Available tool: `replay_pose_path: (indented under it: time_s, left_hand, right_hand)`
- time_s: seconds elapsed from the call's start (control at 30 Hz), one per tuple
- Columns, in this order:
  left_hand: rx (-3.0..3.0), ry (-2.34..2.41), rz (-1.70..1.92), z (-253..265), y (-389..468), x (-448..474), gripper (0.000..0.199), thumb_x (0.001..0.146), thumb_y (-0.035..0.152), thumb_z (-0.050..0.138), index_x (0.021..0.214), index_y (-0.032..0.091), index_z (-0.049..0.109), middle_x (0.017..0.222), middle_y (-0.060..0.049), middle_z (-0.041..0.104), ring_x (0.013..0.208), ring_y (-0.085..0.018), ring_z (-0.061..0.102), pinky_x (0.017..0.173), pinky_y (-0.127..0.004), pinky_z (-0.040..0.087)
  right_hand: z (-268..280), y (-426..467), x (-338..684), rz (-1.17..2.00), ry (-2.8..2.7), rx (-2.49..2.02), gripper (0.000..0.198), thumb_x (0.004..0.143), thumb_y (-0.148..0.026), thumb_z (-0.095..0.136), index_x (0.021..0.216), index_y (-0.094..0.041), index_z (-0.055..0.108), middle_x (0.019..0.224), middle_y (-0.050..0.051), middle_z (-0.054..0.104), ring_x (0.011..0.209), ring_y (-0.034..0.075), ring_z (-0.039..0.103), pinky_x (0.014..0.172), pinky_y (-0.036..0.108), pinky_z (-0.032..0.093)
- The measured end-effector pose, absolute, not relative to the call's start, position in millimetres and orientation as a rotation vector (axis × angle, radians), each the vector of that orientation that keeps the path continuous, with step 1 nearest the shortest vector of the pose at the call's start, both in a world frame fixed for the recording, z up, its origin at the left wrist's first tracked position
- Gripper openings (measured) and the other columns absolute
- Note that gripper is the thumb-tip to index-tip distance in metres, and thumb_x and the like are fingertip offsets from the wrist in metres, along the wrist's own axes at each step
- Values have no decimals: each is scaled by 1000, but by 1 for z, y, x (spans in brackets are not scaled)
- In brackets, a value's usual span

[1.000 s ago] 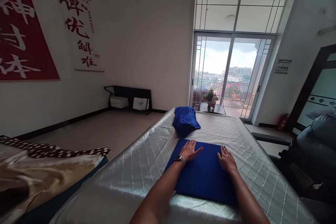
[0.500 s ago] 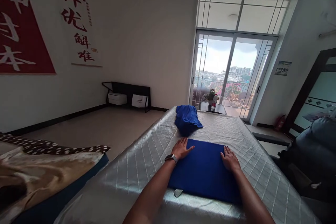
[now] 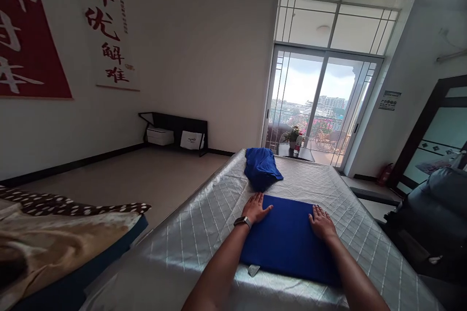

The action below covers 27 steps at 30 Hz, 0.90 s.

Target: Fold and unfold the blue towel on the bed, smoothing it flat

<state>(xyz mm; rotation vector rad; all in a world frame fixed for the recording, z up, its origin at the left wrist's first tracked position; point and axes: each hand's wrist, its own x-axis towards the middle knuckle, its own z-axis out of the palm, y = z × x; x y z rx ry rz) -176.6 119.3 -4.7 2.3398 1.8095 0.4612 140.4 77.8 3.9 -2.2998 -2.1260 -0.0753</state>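
Note:
A flat blue rectangle of fabric (image 3: 290,240) lies on the silver quilted cover (image 3: 193,233); whether it is folded cloth or a covered pad I cannot tell. A small pale tag (image 3: 253,270) sticks out from its near edge. My left hand (image 3: 256,208), with a watch (image 3: 242,222) at the wrist, rests open on its left edge near the far corner. On the far right corner my right hand (image 3: 322,221) lies flat with fingers stretched out. Just beyond the rectangle sits a crumpled blue cloth (image 3: 261,167), apart from both hands.
At the left is a rumpled beige blanket (image 3: 83,248) with a dotted brown border. A black bag (image 3: 434,218) stands at the right. Beyond the cover's far end are a small table (image 3: 295,151) and glass doors (image 3: 321,97). A low black rack (image 3: 177,131) is by the wall.
The camera view has shifted slightly. Both hands stay flat on the blue rectangle in nearly the same places, and the crumpled cloth has not moved.

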Motion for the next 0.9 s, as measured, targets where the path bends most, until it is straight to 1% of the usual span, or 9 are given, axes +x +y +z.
replay_pose_path:
  time_s: [0.1, 0.17, 0.37, 0.5, 0.7, 0.9]
  left_hand:
    - [2341, 1808, 467, -5, 120, -176, 97, 92, 76, 19, 157, 5, 27, 166, -17, 23, 155, -29, 15, 125, -41, 11]
    - [2346, 1802, 475, -6, 120, -176, 96, 92, 76, 19, 157, 6, 27, 166, -17, 25, 155, -29, 15, 125, -43, 11]
    - [2358, 1834, 439, -9, 122, -177, 94, 93, 75, 16, 158, 8, 27, 166, -16, 26, 155, -28, 17, 124, -42, 12]
    - [2387, 1858, 422, -11, 124, -176, 90, 95, 73, 15, 158, 10, 29, 165, -15, 27, 155, -27, 18, 124, -42, 13]
    - [2484, 1953, 418, -7, 120, -172, 78, 100, 61, 22, 156, 9, 33, 164, -15, 30, 154, -26, 22, 125, -43, 14]
    - [2647, 1850, 535, 3, 113, -148, 65, 103, 49, 22, 153, 13, 41, 159, -13, 42, 150, -26, 33, 124, -43, 22]
  right_hand:
    - [8, 74, 138, -103, -2161, -2262, 67, 101, -39, 20, 160, -7, 22, 167, 10, 21, 156, 20, 12, 126, 40, 7]
    - [9, 69, 137, -67, -2171, -2237, 67, 101, -39, 19, 160, -8, 21, 168, 9, 20, 156, 19, 11, 126, 39, 6]
    - [1, 58, 141, 122, -2116, -2210, 71, 102, -48, 17, 161, -9, 17, 169, 7, 15, 156, 18, 9, 125, 37, 9]
    - [-5, 55, 142, 145, -2064, -2201, 71, 102, -49, 16, 161, -9, 18, 169, 7, 16, 156, 18, 9, 126, 37, 8]
    - [-5, 53, 141, 110, -2059, -2181, 72, 101, -49, 19, 161, -9, 19, 169, 7, 18, 156, 19, 12, 126, 36, 8]
    - [-6, 54, 141, 114, -2048, -2175, 71, 100, -48, 19, 161, -10, 19, 168, 6, 18, 156, 18, 12, 125, 36, 8]
